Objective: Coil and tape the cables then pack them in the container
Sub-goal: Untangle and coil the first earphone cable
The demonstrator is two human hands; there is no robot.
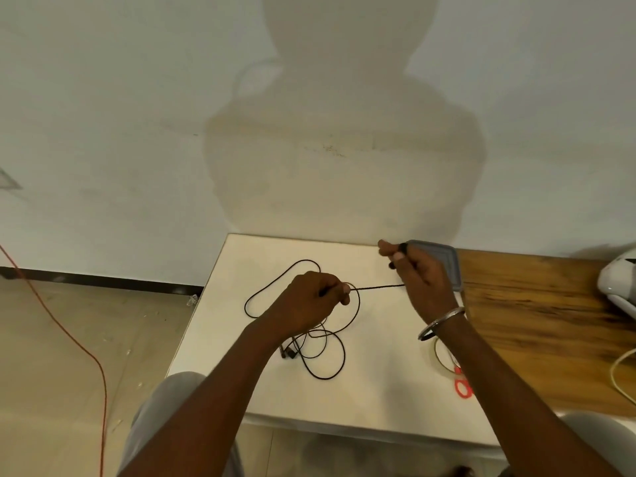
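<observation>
Both grips are pinching the cable (pixel 378 287): left hand (pixel 315 299) and right hand (pixel 421 278) are holding a taut span over the desk (pixel 241 373). The rest is lying there in loose loops, so coiling is judged barely begun. Tape (pixel 436 354) and container (pixel 445 259) are sitting unused.

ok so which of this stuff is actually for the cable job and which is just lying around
For the job: black cable, held by left hand and right hand; grey container; tape roll; red scissors, probably for the tape.

Lying about: orange cord on the floor; white device and white cable on the wooden table.
</observation>
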